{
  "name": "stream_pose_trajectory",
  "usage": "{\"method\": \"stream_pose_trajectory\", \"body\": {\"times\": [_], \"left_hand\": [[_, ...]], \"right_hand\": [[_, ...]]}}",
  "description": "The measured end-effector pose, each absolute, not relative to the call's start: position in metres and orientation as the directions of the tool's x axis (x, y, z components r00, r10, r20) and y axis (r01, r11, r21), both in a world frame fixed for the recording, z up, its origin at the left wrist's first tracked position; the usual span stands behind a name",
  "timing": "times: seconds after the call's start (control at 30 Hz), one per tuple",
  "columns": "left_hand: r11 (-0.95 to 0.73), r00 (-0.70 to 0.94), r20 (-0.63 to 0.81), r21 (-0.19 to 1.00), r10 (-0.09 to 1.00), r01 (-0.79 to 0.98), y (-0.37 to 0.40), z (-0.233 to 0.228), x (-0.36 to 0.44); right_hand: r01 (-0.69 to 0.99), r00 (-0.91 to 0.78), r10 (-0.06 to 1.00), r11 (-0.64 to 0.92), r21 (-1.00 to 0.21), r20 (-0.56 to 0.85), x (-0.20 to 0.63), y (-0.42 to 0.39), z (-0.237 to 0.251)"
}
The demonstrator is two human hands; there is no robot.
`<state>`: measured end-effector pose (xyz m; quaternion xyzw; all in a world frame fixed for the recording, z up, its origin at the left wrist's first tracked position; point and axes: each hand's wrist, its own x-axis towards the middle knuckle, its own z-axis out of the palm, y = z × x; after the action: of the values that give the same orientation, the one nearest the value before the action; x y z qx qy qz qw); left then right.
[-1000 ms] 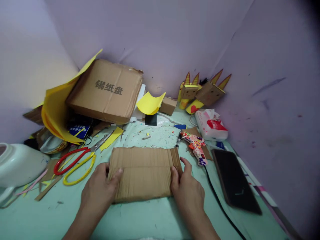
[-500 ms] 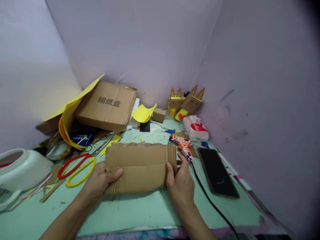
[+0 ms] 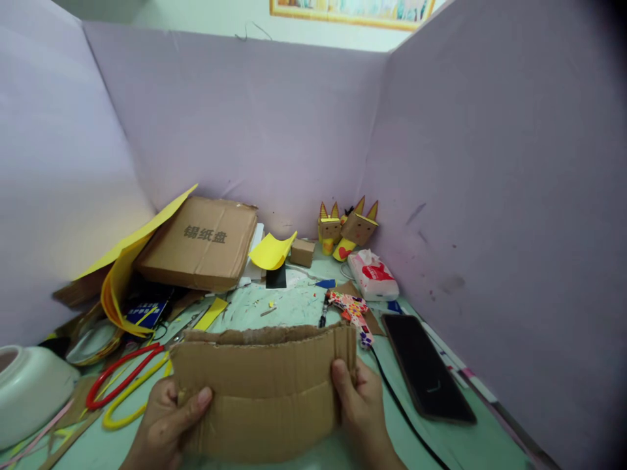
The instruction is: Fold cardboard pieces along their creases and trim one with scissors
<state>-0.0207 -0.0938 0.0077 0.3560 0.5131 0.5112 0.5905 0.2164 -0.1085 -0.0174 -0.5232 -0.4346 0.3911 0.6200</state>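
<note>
1. A person holds a sheet of corrugated cardboard (image 3: 264,391) upright over the near edge of a pale green desk (image 3: 470,444), its torn top edge facing up.
2. The left hand (image 3: 164,431) is closed on the sheet's left end, thumb pressed flat on the near face and fingers hidden behind it.
3. The right hand (image 3: 360,408) is closed on the right end the same way, thumb on the near face beside a band of narrow creases.
4. Just left of the sheet, red and yellow scissors (image 3: 125,388) lie flat on the desk, their loops near the left hand.
5. A white jug (image 3: 27,391) sits at the left edge.
6. Toward the far left corner, a brown carton (image 3: 203,245) printed with dark characters leans over folded yellow paper (image 3: 117,287).
7. Just right of the sheet lies a patterned glue gun (image 3: 350,312), its black cord (image 3: 406,418) trailing toward the near edge.
8. A dark phone (image 3: 426,375) lies near the right edge, close to the purple partition.
9. Behind it rests a tissue pack (image 3: 372,274); two cardboard figures (image 3: 347,228) with pointed ears stand in the far corner.
</note>
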Motion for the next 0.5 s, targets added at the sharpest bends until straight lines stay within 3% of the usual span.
{"method": "stream_pose_trajectory", "body": {"times": [0.17,0.27,0.37,0.5], "left_hand": [[0.007,-0.254,0.033,0.988,0.967,0.157,-0.094,0.003,-0.005],[-0.017,-0.311,0.088,0.974,0.946,0.226,-0.099,0.006,0.003],[0.026,-0.307,0.028,0.985,0.951,0.172,-0.098,0.010,0.006],[0.096,-0.321,-0.072,0.994,0.944,0.058,-0.085,0.012,0.003]], "right_hand": [[0.172,0.498,0.859,0.032,-0.985,0.115,0.219,-0.103,-0.014],[0.185,0.549,0.829,0.005,-0.983,0.108,0.224,-0.092,-0.011],[0.098,0.521,0.852,-0.001,-0.995,0.050,0.228,-0.082,-0.012],[-0.207,0.314,0.948,0.023,-0.978,-0.044,0.231,-0.080,-0.008]]}}
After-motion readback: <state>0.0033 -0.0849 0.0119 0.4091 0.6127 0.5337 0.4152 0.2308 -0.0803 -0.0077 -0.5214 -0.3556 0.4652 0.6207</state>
